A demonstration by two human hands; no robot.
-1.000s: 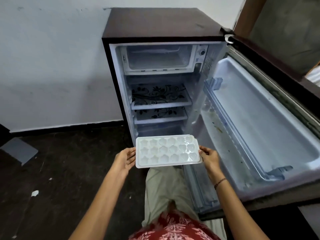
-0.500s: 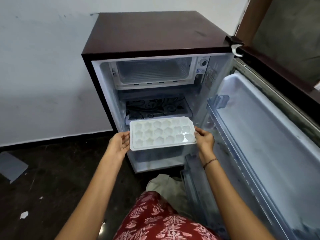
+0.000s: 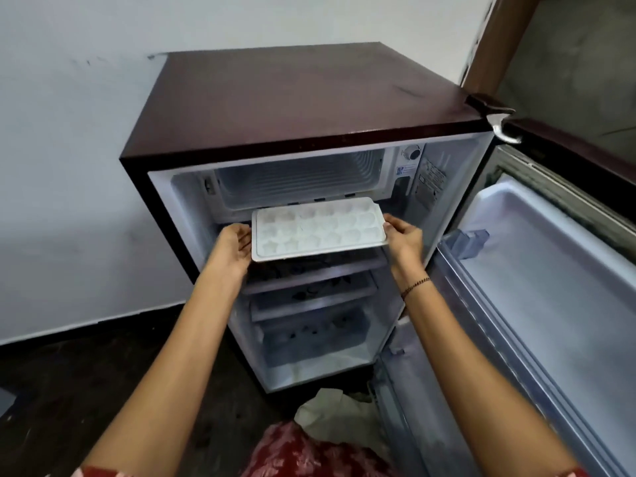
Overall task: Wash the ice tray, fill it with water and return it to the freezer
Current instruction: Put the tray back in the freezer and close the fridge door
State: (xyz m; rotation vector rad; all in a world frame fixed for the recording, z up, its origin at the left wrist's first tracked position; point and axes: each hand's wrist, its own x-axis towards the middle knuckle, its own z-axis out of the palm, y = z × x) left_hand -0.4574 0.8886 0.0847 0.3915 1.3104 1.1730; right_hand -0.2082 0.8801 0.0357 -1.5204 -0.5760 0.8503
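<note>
**First speaker:** What is shown, and where is the tray?

**Second speaker:** A white plastic ice tray (image 3: 318,228) with rows of moulded cells is held roughly level in front of a small maroon-topped fridge (image 3: 309,94). Its far edge is near the lower lip of the open freezer compartment (image 3: 299,180) at the top. The fridge door (image 3: 550,270) is swung wide to the right.

**First speaker:** How is it gripped?

**Second speaker:** Each short end is clasped. The left hand (image 3: 235,244) is curled round the left edge and the right hand (image 3: 406,239) round the right, with the thumb laid on the rim. Whether the cells are filled with water cannot be told.

**First speaker:** What is called for to finish well?

**Second speaker:** The tray is best raised slightly and kept flat, so that nothing is spilled. Its far edge should be lined up with the opening, and then it can be slid straight in. The grip should be released only once the tray is borne by the compartment floor.
</note>
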